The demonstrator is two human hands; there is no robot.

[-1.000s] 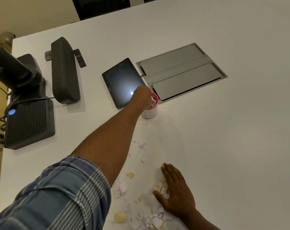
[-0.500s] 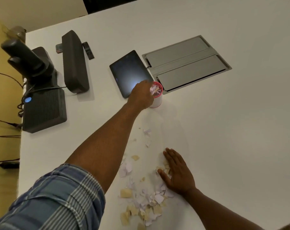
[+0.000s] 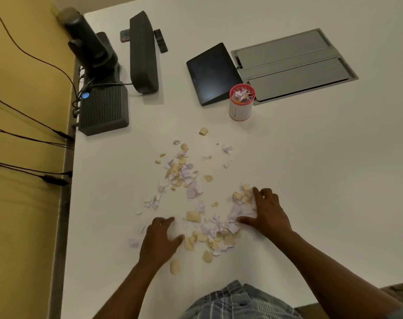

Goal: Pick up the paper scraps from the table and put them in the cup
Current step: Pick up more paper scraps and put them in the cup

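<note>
Several white and yellow paper scraps (image 3: 184,173) lie scattered over the white table (image 3: 311,169), with a denser heap (image 3: 215,233) near the front. A white cup with a red rim (image 3: 240,104) stands upright beyond them, with scraps showing in its mouth. My left hand (image 3: 159,240) rests palm down at the heap's left side, fingers spread. My right hand (image 3: 268,215) lies flat on the heap's right side, fingertips touching scraps. Neither hand holds anything.
A dark tablet (image 3: 213,73) and a grey cable hatch (image 3: 292,65) sit just behind the cup. A black speaker bar (image 3: 143,54), a camera (image 3: 90,44) and a ribbed black box (image 3: 102,111) stand at the far left, near the table's left edge with cables.
My left hand has drawn back from the cup to the near heap of scraps. My right hand stays on the heap. The view has tilted down toward me.
</note>
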